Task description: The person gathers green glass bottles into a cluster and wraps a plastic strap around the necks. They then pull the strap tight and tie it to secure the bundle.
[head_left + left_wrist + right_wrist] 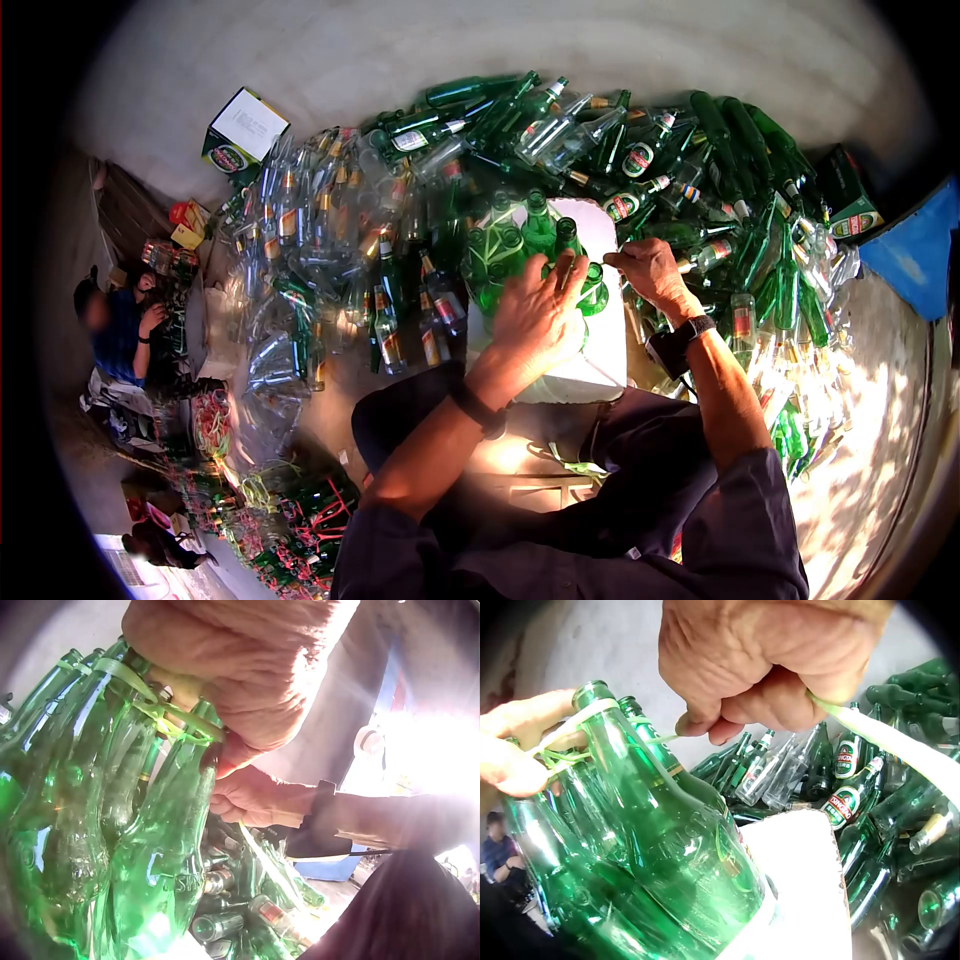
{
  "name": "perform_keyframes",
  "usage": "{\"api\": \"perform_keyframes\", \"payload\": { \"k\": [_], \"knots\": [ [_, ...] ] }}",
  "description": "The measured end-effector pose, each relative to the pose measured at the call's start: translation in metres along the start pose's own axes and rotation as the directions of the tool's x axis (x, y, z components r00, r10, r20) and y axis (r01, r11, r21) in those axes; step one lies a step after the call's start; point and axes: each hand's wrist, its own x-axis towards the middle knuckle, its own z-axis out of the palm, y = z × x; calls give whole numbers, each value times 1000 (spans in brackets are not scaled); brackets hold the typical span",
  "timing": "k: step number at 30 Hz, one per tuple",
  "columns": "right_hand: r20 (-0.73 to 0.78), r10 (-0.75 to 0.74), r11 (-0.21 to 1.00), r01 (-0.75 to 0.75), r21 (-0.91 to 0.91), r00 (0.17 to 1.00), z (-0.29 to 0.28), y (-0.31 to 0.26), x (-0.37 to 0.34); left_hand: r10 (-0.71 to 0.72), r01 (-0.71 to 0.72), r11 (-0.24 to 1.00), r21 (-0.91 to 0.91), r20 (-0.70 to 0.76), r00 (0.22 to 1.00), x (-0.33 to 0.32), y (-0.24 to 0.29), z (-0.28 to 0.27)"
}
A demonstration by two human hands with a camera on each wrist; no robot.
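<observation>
Green bottles (538,228) (161,862) (664,817) stand bunched on a white block (590,365) (806,874), with a pale green strap (124,673) (600,709) looped round their necks. My left hand (532,322) (240,667) (521,746) is at the near left of the necks, its thumb and fingers pinching the strap there. To the right of the bunch, my right hand (655,275) (255,796) (772,664) has curled fingers gripping the strap; a thin stretch runs to the necks, and a wider tail trails away rightward in the right wrist view.
Loose green and clear bottles (640,160) (847,802) lie heaped beyond the block and on both sides. A carton (245,130) is at the back left, a blue sheet (912,250) at the right. Another person (122,330) sits at the far left.
</observation>
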Motion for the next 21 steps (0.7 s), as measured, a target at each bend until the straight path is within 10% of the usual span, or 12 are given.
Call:
{"api": "perform_keyframes", "payload": {
  "k": [8, 17, 21],
  "knots": [
    [-22, 204, 965, -198, 172, 979, -7, -14, 0, 12, -14, 998, -53, -37, 999, -2, -2, -4],
    [126, -361, 844, 381, -378, 924, -81, -67, 30, -7, 10, 999, 41, -74, 997, -3, -1, 1],
    [281, -382, 718, 474, -510, 881, -95, -89, 49, 22, -15, 990, 137, -47, 999, -6, -6, 4]
  ]
}}
